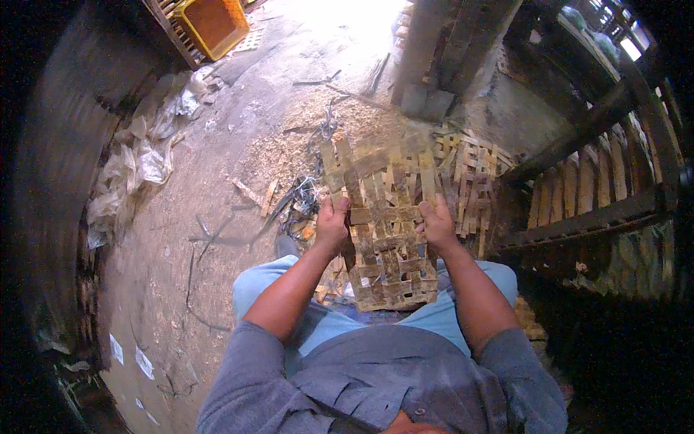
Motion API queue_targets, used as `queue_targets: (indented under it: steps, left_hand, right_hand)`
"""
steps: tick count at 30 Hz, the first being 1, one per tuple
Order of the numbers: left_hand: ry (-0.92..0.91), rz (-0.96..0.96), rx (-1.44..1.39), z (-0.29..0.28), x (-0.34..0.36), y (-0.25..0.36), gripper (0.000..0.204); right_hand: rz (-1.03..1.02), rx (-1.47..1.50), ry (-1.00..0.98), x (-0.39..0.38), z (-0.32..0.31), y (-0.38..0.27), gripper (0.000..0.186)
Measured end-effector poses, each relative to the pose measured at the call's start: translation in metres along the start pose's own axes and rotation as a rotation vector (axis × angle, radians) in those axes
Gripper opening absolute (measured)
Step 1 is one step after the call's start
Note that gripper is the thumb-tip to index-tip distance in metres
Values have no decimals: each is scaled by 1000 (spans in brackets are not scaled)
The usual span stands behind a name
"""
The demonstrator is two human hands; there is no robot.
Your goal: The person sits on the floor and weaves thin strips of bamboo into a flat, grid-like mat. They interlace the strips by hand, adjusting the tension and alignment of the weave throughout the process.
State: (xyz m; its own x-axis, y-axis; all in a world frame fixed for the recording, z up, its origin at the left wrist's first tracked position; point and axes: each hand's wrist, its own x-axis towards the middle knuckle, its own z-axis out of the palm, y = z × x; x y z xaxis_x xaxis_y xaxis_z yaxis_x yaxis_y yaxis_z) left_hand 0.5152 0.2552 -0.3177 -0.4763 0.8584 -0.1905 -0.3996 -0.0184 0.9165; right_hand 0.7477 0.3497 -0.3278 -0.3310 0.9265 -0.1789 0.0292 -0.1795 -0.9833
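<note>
Head view: a woven slat panel (383, 215) is held at both sides.
With its near end between the knees (264, 286), it is clamped by left hand (332, 224) and right hand (438, 224), most fingers hidden; the far end is blurred against wood shavings (289, 148).

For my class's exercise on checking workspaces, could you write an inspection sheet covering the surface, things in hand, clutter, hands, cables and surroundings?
Surface: worn, dusty brownish floor.
Things in hand: one woven slat piece, with gaps between its strips.
Clutter: pale shavings, a tangle of dark strips, crumpled plastic sheeting on the left, and more woven slats on the right.
Hands: left hand grips the piece's left edge; right hand grips its right edge.
Cables: none identifiable; the thin dark strips' material is unclear.
Surroundings: yellow crate at upper left, thick post ahead, slatted wooden structure on the right.
</note>
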Motion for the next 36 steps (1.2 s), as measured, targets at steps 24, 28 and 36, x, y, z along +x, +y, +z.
queue_targets:
  steps: [24, 28, 36]
  left_hand:
    - [-192, -207, -136, -7, 17, -9, 28]
    - [-146, -232, -82, -13, 18, -10, 28]
    - [-187, -276, -73, -9, 14, -3, 25]
  right_hand:
    - [284, -200, 212, 63, 9, -70, 60]
    - [142, -91, 247, 50, 14, -57, 58]
    - [386, -156, 157, 22, 6, -65, 53]
